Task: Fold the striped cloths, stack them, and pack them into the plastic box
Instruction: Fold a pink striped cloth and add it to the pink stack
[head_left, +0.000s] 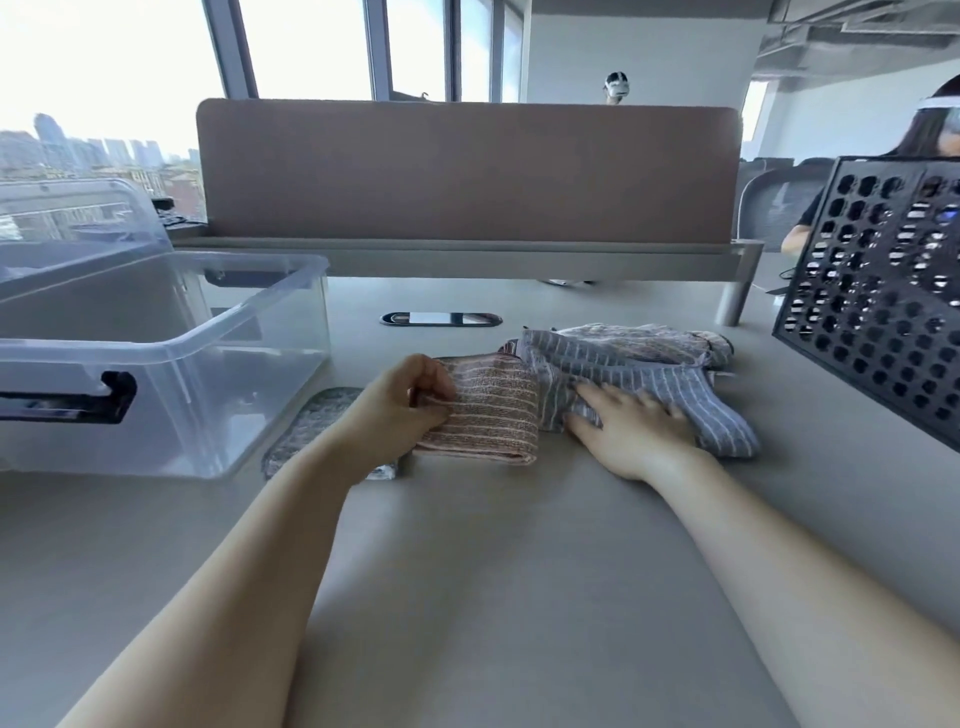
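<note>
Cloth with pink and pale stripes (493, 415) lies folded into a thick, rounded bundle on the grey table (493, 571), just in front of the person. The left hand (410, 400) grips its left end, the fingers curled round the edge of the fabric. Just to the right, touching the bundle, a blue-grey cloth (665, 384) with thin white stripes lies loose and wrinkled. The right hand (631, 431) rests flat on it, with the fingers straight, spread and pressing down; they look a little blurred. Behind this cloth there is a paler striped cloth (639, 335), also crumpled. A folded grey cloth (317, 421) lies flat under the left wrist, beside the plastic box (249, 322). The box is clear, stands at the left of the table, and its lid (78, 208) is raised behind it. I see no cloth inside it. A black perforated panel (872, 312) stands tilted at the right.
</note>
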